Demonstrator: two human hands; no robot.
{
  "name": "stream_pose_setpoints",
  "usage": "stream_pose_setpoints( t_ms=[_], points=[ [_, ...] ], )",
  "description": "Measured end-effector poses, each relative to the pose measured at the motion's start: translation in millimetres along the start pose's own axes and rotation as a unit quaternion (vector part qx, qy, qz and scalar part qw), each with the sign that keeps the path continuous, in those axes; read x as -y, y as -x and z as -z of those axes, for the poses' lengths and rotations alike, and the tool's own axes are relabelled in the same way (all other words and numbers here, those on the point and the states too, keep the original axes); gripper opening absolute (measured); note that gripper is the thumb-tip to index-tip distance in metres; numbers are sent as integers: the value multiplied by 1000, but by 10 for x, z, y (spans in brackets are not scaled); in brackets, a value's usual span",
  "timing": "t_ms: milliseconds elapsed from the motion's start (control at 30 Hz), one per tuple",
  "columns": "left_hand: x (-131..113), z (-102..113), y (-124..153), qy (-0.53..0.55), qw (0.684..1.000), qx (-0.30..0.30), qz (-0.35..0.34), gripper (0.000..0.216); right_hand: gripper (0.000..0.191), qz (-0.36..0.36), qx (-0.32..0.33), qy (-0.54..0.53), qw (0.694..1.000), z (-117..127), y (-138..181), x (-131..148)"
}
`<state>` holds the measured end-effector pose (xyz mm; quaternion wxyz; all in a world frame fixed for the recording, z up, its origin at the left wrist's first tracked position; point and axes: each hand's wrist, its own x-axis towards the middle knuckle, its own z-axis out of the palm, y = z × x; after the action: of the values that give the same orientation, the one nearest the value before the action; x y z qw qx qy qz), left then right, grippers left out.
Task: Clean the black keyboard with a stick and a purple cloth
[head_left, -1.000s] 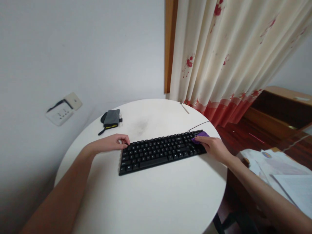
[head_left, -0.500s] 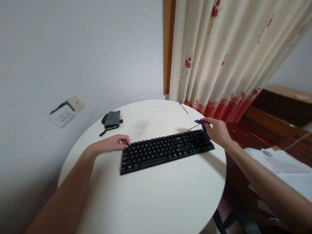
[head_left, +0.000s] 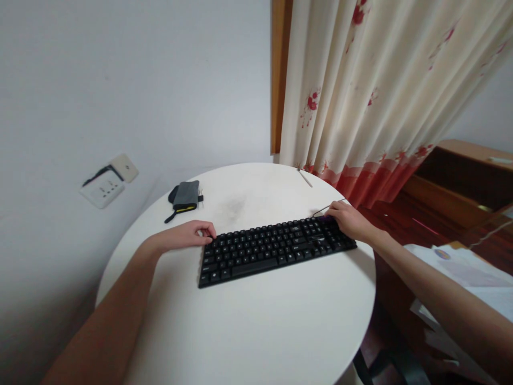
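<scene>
A black keyboard [head_left: 256, 248] lies at a slight slant on a round white table [head_left: 256, 321]. My left hand [head_left: 192, 234] rests at its far left corner, thumb and curled fingers closed on the edge there. At the keyboard's far right end, my right hand [head_left: 349, 219] presses down over the keys with its fingers closed on a purple cloth [head_left: 327, 220]. Most of that cloth is hidden under the hand. The keyboard's thin cable [head_left: 323, 209] leaves the back edge and passes behind my right fingers.
A grey pouch [head_left: 186, 193] with a black strap lies at the table's back left. Near the back right edge is a thin pale stick [head_left: 305, 178]. A wall socket [head_left: 103, 188] is on the left, a curtain [head_left: 344, 107] behind, and papers [head_left: 465, 272] to the right.
My right hand has come down with the purple cloth from just above the keyboard's far right corner onto its keys. My left hand stays at the left corner.
</scene>
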<state>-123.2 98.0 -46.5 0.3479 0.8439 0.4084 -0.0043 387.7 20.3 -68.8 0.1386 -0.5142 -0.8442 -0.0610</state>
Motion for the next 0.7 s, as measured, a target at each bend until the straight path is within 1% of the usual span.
stream_pose_setpoints(
  t_ms=[100,200,267,333,400,467,567,700],
  points=[
    [-22,-2,4,2,1000,-1,2,27,32,1,11,11,1000,44,70,-165],
    [-45,-6,7,4,1000,-2,5,27,27,-21,23,25,999,40,186,-359],
    [-43,-10,4,5,1000,-3,5,26,27,-55,22,25,998,28,244,-450],
    [-27,-12,-1,5,1000,-3,2,26,29,-105,-4,3,994,17,255,-478],
    [-5,-11,-6,4,1000,-3,0,25,29,-147,-53,-36,987,0,220,-438],
    [14,-9,-7,4,1000,-5,-3,25,27,-157,-85,-78,981,-33,168,-349],
    [31,-8,-4,3,1000,-10,-2,25,25,-172,-80,-127,974,-112,147,-205],
    [18,-15,1,20,1000,-3,3,27,27,-259,-78,-153,951,-161,298,-100]
  ],
)
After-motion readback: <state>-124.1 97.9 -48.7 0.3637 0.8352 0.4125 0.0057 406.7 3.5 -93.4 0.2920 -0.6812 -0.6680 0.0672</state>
